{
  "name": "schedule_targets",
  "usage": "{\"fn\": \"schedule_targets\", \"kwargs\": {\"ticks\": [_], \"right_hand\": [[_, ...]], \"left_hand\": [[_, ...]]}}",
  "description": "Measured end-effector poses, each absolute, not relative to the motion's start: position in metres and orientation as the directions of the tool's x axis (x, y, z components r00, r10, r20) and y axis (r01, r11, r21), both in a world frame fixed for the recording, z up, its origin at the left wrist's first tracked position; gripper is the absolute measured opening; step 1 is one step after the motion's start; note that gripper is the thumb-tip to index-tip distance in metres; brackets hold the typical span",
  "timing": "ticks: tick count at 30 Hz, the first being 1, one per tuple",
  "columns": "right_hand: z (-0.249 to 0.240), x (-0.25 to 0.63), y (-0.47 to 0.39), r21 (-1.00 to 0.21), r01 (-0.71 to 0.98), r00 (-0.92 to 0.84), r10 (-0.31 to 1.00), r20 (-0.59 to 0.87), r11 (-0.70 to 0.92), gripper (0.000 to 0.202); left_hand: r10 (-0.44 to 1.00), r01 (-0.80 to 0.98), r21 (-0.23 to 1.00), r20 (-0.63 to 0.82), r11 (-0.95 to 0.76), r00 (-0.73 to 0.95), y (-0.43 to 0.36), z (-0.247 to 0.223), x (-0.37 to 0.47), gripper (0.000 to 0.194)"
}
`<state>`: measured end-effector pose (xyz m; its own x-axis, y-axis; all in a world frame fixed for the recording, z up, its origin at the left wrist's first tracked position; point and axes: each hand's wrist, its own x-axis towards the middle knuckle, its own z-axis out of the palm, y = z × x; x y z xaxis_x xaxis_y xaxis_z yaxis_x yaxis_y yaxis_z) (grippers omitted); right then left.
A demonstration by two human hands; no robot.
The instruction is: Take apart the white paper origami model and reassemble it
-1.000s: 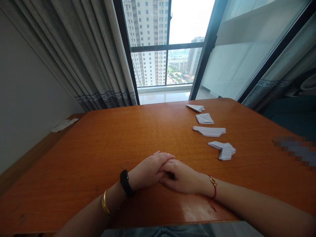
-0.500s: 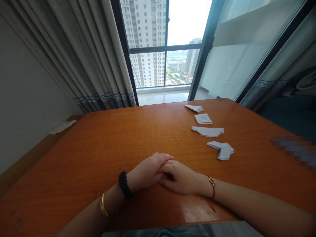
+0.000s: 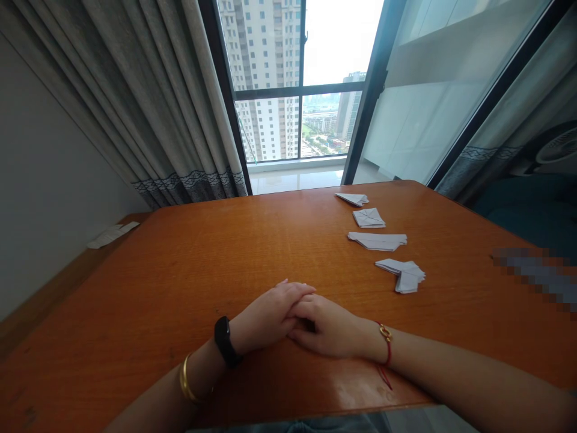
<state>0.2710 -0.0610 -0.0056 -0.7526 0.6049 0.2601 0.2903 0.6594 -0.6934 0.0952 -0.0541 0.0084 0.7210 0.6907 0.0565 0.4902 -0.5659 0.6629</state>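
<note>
My left hand (image 3: pixel 265 317) and my right hand (image 3: pixel 331 325) are clasped together on the wooden table (image 3: pixel 225 252), near its front edge. Their fingers overlap and are closed, partly hiding one another, and no object shows between them. Beyond my right hand, folded white papers lie in a loose column. Nearest is an L-shaped folded paper (image 3: pixel 408 276). Behind it come a long flat folded paper (image 3: pixel 377 242), a squarish folded paper (image 3: pixel 369 218) and, farthest away, a pointed folded paper (image 3: pixel 351 199).
A pixelated patch (image 3: pixel 541 273) covers something at the table's right side. White paper (image 3: pixel 110 234) lies on a ledge at the left. Past the far table edge are a grey curtain (image 3: pixel 180 120) and a window (image 3: pixel 300 90). A fan (image 3: pixel 559 147) stands at the right.
Both hands stay clasped in the same place on the table, and the papers have not moved. Only the camera view has shifted very slightly.
</note>
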Motion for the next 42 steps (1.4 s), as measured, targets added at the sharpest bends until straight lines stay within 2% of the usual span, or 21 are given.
{"fn": "schedule_targets", "kwargs": {"ticks": [36, 42], "right_hand": [[-0.0077, 0.2717, -0.0619, -0.690, 0.291, -0.756, 0.602, 0.259, 0.663, 0.009], [-0.0022, 0.2754, -0.0572, -0.695, 0.307, -0.787, 0.585, 0.199, 0.650, 0.014]], "left_hand": [[0.692, 0.489, 0.659, 0.066, -0.571, 0.719, -0.0546, 0.0049, 0.0955, 0.054], [0.691, 0.492, 0.648, 0.073, -0.581, 0.719, -0.0557, 0.0090, 0.0965, 0.050]]}}
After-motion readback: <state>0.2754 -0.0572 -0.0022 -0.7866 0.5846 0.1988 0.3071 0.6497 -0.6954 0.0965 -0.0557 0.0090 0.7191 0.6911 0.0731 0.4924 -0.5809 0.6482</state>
